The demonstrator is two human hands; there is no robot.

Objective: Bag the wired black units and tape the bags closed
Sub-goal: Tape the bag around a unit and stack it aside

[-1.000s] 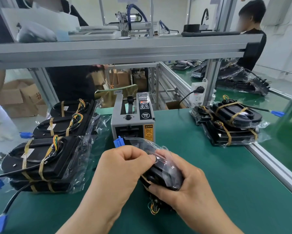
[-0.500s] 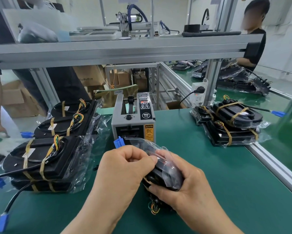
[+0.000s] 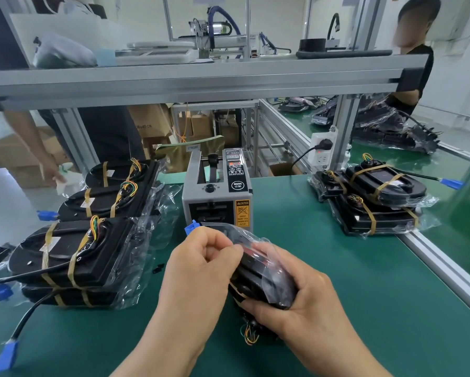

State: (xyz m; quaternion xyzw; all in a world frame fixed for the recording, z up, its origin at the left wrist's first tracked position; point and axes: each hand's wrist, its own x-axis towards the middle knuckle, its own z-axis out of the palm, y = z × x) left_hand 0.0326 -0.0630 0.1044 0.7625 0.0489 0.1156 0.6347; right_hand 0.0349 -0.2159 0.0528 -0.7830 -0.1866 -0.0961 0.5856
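Far left: left stack (image 3: 73,254) of flat black units, rounded at one end. Each sits in crinkly clear film and is strapped with tan tape bands, with coloured wire bundles on top. A black cable runs from it to a blue connector (image 3: 5,355) lying near-left on the matte green mat (image 3: 364,308).

Centre: boxy grey tape dispenser (image 3: 217,191) with a black control panel and a yellow caution label, standing just beyond our hands.

Our left hand (image 3: 201,268) is curled, thumb and forefinger pinching the glossy edge of the clear bag (image 3: 266,257). The black unit (image 3: 255,278) is inside that bag at near centre, between both hands. We cannot tell if it touches the mat. Yellow, green and orange wires (image 3: 248,336) hang out at its near end. A blue plug (image 3: 190,228) pokes out past the left knuckles.

Our right hand (image 3: 304,303) grips the unit from the right, fingers curled under it and thumb over the film.

Right: right stack (image 3: 372,197) of two bagged units with the same tan bands, beside the ribbed aluminium rail (image 3: 440,265). Farther back, a white socket (image 3: 322,152) holds a black plug.
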